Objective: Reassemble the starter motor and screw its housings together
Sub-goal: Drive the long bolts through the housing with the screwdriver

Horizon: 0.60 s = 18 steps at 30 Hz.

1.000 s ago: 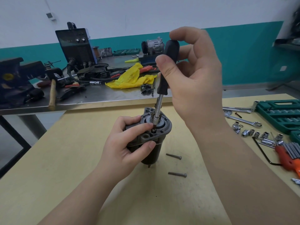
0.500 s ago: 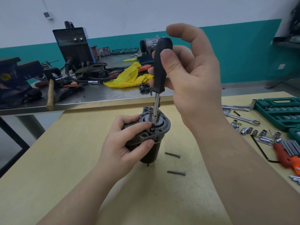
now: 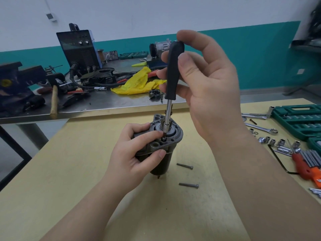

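Two loose bolts [image 3: 185, 166]: lying on the yellow table [image 3: 69, 180] just right of the motor, not yet fitted.
Starter motor [image 3: 161, 150]: upright on the table, flange on top.
Left hand [image 3: 137, 159]: fingers wrapped round the housing, index fingertip touching the driver tip.
Right hand [image 3: 208, 80]: thumb and fingers pinch the black handle of the nut driver [image 3: 171, 87].
Risk, slip: the driver leans a little; its socket may jump off the screw and hit the left fingertip.
Risk, tipping: side push could topple the motor.

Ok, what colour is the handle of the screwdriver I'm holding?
Black. The screwdriver handle in the right hand shows best in the head view.
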Tool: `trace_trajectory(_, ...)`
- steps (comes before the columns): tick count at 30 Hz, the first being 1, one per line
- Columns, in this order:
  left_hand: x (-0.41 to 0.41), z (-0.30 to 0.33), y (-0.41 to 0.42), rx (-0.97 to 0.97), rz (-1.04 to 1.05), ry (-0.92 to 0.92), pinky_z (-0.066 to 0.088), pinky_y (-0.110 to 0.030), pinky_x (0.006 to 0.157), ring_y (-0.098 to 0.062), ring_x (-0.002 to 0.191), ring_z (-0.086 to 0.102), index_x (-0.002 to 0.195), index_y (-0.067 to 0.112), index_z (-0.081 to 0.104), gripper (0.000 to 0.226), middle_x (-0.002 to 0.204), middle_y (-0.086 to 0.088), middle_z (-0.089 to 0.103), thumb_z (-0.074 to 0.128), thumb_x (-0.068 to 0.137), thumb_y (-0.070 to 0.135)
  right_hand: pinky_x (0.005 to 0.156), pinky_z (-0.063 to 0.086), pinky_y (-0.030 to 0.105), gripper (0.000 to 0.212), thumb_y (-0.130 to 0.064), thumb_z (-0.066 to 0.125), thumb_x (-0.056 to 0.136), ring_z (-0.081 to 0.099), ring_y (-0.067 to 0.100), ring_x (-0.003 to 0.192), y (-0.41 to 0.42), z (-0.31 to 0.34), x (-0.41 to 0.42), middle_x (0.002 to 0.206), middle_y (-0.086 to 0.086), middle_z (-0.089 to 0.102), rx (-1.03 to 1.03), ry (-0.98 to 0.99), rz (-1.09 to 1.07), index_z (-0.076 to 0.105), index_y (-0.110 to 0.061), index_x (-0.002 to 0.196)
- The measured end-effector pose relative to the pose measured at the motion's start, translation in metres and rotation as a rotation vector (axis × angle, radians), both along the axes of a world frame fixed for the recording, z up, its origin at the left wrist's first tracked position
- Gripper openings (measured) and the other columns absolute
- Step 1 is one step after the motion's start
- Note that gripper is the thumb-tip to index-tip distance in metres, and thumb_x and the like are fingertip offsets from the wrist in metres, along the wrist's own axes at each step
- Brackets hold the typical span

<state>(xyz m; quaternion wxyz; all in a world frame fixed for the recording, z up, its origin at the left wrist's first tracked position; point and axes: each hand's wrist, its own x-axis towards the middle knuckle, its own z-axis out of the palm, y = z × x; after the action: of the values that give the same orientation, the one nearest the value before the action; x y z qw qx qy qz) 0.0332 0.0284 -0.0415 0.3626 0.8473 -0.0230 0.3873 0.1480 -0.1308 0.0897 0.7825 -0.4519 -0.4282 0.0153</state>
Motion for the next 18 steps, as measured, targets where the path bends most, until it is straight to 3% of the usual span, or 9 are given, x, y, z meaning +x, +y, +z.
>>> trace_trajectory(5,-0.001,0.001,0.000,-0.006,-0.006,-0.002,0.052,-0.033,0.110,-0.020,0.143,0.052,0.128,0.042,0.070,0.039,0.134,0.015,0.053,0.075,0.088,0.042,0.089,0.062,0.059,0.032,-0.016,0.071,0.099,0.069,0.026,0.095,0.007,-0.001,-0.001,0.097,0.001,0.069,0.004,0.023,-0.147,0.065,-0.031,0.127)
trace_trajectory(9,-0.001,0.001,0.000,0.003,-0.002,0.000,0.054,-0.038,0.109,-0.021,0.142,0.053,0.127,0.042,0.070,0.038,0.135,0.018,0.052,0.075,0.089,0.043,0.081,0.061,0.035,0.029,-0.018,0.078,0.098,0.065,0.008,0.082,0.012,-0.004,-0.005,0.093,0.000,0.070,0.004,-0.144,-0.433,0.066,-0.025,0.123)
trace_trajectory(14,0.000,-0.001,0.001,0.011,-0.011,-0.017,0.051,-0.028,0.109,-0.021,0.142,0.053,0.125,0.055,0.071,0.038,0.134,0.019,0.052,0.076,0.089,0.043,0.093,0.062,0.057,0.025,-0.014,0.056,0.108,0.073,0.028,0.109,0.011,-0.006,-0.004,0.117,0.002,0.071,0.026,-0.054,-0.221,0.065,-0.017,0.132)
trace_trajectory(18,0.001,-0.002,0.003,0.020,-0.018,-0.024,0.050,-0.026,0.109,-0.021,0.143,0.052,0.127,0.057,0.069,0.039,0.135,0.018,0.052,0.076,0.090,0.043,0.084,0.064,0.054,0.026,-0.011,0.066,0.104,0.075,0.028,0.093,0.009,-0.004,-0.004,0.107,-0.001,0.074,-0.001,-0.096,-0.263,0.064,-0.026,0.124)
